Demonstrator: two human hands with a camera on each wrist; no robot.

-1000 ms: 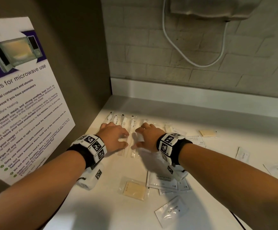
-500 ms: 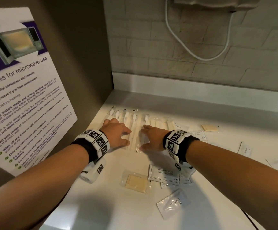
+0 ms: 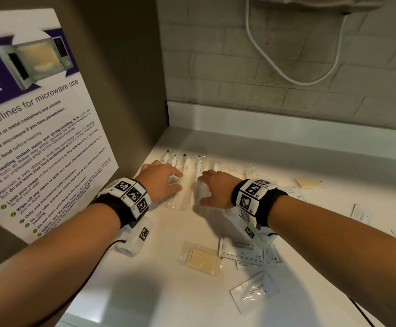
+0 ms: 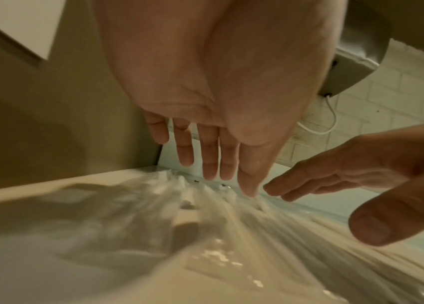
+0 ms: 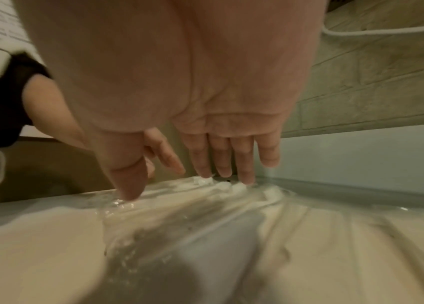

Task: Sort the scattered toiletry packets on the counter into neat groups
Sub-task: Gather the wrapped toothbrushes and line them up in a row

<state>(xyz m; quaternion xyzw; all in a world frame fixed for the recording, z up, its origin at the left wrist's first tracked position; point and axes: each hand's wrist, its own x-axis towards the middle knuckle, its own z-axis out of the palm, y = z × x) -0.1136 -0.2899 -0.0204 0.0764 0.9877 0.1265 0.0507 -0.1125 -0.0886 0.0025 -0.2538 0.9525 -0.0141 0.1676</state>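
Both hands flat, fingers straight: left hand (image 3: pixel 160 179) and right hand (image 3: pixel 218 188) squaring the toothbrush packets (image 3: pixel 187 171) row. Next likely: gather soap packet (image 3: pixel 201 258).

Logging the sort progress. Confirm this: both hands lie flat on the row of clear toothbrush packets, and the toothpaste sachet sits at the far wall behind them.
Wrong about the toothpaste sachet: the head view shows it at the near edge. Left hand and right hand do lie on the toothbrush packets.
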